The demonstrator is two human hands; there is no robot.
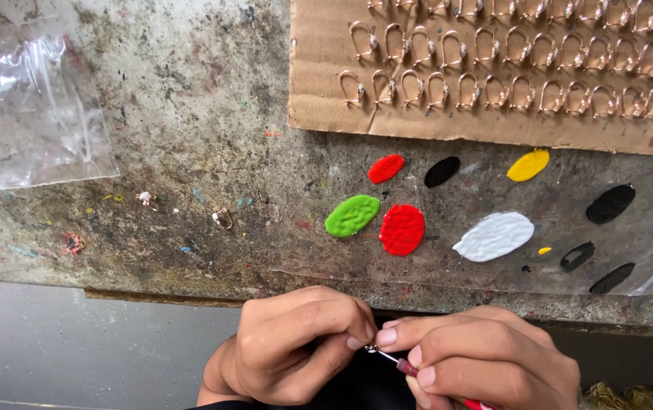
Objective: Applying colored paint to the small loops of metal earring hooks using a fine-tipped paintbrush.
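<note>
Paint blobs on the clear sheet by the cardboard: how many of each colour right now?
Red paint blobs: 2
Green paint blob: 1
White paint blob: 1
Yellow paint blobs: 2, one large and one tiny dot
Black paint blobs: 4, not counting a tiny black speck
Total: 10

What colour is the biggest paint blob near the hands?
White, seen clearly in the head view, right of the red blob.

Open bench: bare worktop [190, 99] ahead-left of the left hand [288, 353].
Obstacles ahead: wet paint blobs [402, 228], then cardboard [319, 83] of hooks [493, 95].
Far left: plastic bag [26, 106].
</note>
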